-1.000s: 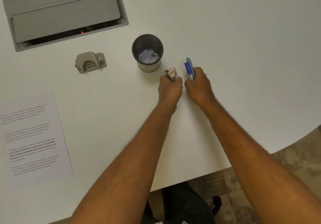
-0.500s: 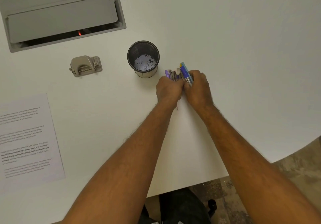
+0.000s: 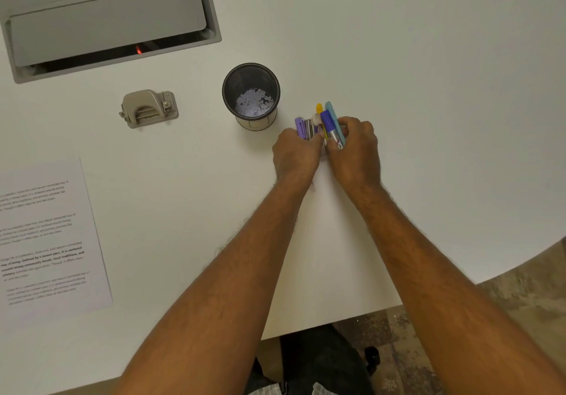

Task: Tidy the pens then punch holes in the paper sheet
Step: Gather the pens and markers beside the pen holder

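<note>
Hands — left hand [image 3: 295, 152] and right hand [image 3: 355, 149] — grip one pen bundle [image 3: 324, 125] beside one cup [image 3: 251, 96].

Mesh cup [image 3: 251, 96] just left of hands; table [image 3: 428, 88] bare to right.

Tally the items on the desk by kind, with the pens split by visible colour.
Mesh pen cup: 1
Hole punch: 1
Printed paper sheet: 1
Purple pen: 1
Yellow pen: 1
Dark blue pen: 1
Light blue pen: 1
Total: 7; more pens may be hidden.

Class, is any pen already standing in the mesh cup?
No: the mesh cup holds only paper bits, and the pens are gripped between both hands.
</note>
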`<state>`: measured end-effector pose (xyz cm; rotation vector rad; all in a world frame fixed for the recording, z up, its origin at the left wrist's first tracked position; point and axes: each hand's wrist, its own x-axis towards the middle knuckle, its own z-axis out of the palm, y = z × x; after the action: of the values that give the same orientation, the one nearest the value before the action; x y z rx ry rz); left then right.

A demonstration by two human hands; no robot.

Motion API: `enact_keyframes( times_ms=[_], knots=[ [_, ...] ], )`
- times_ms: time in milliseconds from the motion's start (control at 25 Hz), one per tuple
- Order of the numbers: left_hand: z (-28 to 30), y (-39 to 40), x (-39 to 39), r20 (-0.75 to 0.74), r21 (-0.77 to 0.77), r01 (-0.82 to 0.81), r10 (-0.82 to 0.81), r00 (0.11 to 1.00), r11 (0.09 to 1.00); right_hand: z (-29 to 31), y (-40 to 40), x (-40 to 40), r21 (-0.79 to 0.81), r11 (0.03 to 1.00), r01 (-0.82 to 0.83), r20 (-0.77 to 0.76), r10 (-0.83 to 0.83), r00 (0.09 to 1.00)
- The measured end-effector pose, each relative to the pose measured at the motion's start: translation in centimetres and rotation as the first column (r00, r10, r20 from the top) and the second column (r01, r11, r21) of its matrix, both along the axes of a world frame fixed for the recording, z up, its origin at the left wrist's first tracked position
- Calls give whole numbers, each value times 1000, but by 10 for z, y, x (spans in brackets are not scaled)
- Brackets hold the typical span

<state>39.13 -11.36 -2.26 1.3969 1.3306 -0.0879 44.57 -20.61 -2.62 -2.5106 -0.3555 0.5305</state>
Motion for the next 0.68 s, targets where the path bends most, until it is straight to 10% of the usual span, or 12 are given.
enact_keyframes(
  times_ms=[680],
  knots=[
    [4, -11, -12, -29, 234, 127, -123, 992, 964, -12, -19, -6, 27, 998, -54, 53, 52, 997]
  ],
)
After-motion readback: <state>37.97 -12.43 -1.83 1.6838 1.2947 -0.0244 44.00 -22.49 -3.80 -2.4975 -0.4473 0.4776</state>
